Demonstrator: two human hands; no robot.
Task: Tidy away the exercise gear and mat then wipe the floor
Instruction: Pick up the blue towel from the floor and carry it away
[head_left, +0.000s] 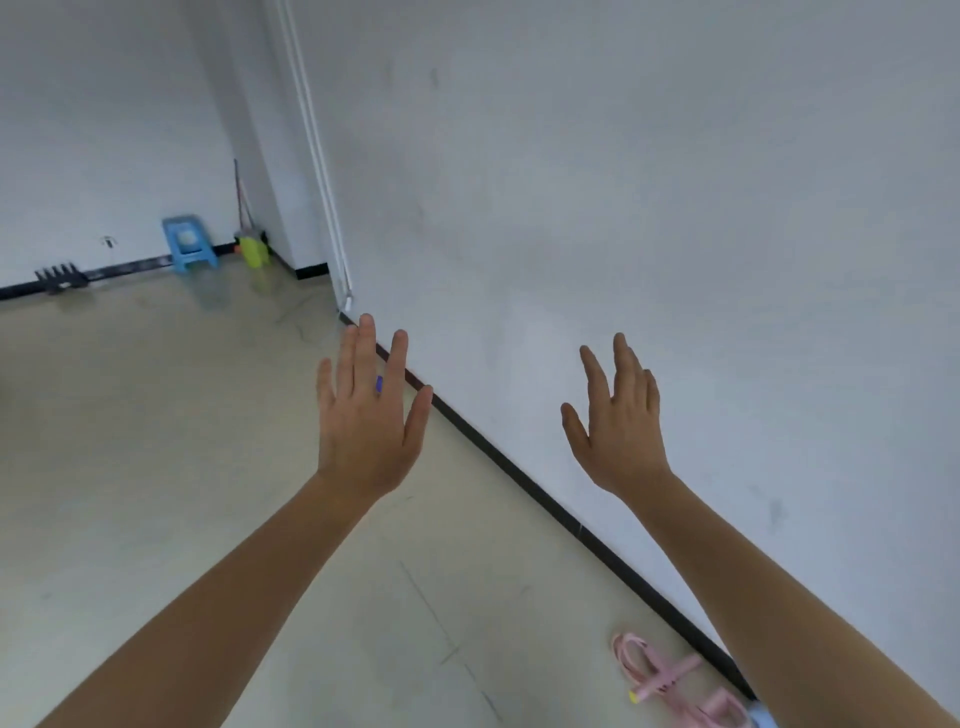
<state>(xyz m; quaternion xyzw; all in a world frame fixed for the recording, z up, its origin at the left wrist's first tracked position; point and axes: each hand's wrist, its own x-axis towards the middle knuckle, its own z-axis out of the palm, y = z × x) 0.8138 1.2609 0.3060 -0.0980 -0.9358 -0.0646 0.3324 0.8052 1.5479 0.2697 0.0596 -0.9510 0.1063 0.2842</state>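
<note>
Both of my arms stretch forward over the pale floor. My left hand (366, 410) is held up with straight, spread fingers and holds nothing; a small purple mark shows on one finger. My right hand (618, 421) is raised in front of the white wall, fingers straight and apart, also holding nothing. A pink pull-rope exerciser (670, 680) lies on the floor by the black skirting at the bottom right, partly behind my right forearm. No mat is in view.
A white wall (675, 208) with black skirting runs diagonally on the right. In the far corner stand a blue plastic stool (188, 243), a yellow-green dustpan (253, 251) with a broom handle, and a dark rack (61, 278) against the back wall.
</note>
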